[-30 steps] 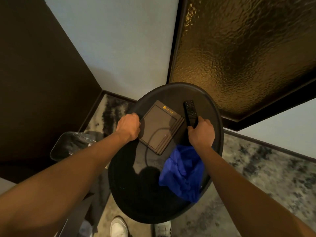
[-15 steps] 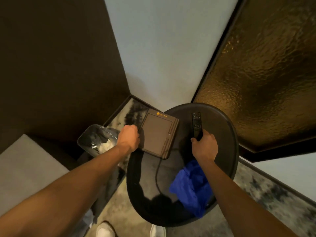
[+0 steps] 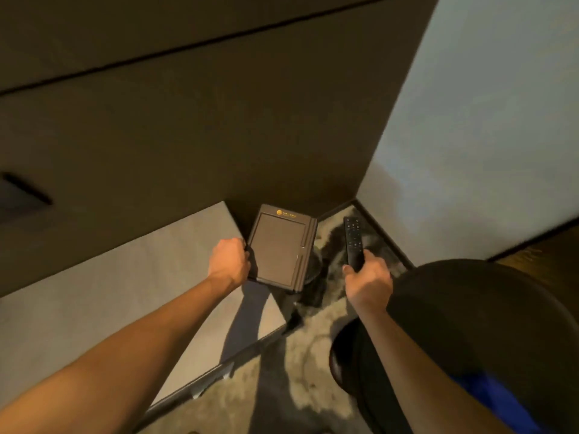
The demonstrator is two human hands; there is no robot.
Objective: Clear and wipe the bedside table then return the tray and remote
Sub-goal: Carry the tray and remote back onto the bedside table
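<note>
My left hand (image 3: 228, 261) grips the left edge of a flat dark brown tray (image 3: 279, 247) with a small gold logo, holding it in the air over the corner of a grey bed (image 3: 109, 308). My right hand (image 3: 368, 281) is closed on the lower end of a slim black remote (image 3: 353, 241), which points away from me above the carpet. The round black bedside table (image 3: 488, 308) sits at the lower right, partly behind my right forearm. A blue cloth (image 3: 498, 399) lies on the table's near part, mostly hidden by that arm.
A dark padded headboard wall (image 3: 188, 120) fills the upper left, and a pale wall (image 3: 485, 136) rises at the right. Mottled grey carpet (image 3: 300, 364) runs between the bed and the table. A dark bin (image 3: 315, 266) shows under the tray.
Both hands lifted the tray and remote off the table and carried them left, toward the bed corner. My view swung left, so the table now lies at the lower right.
</note>
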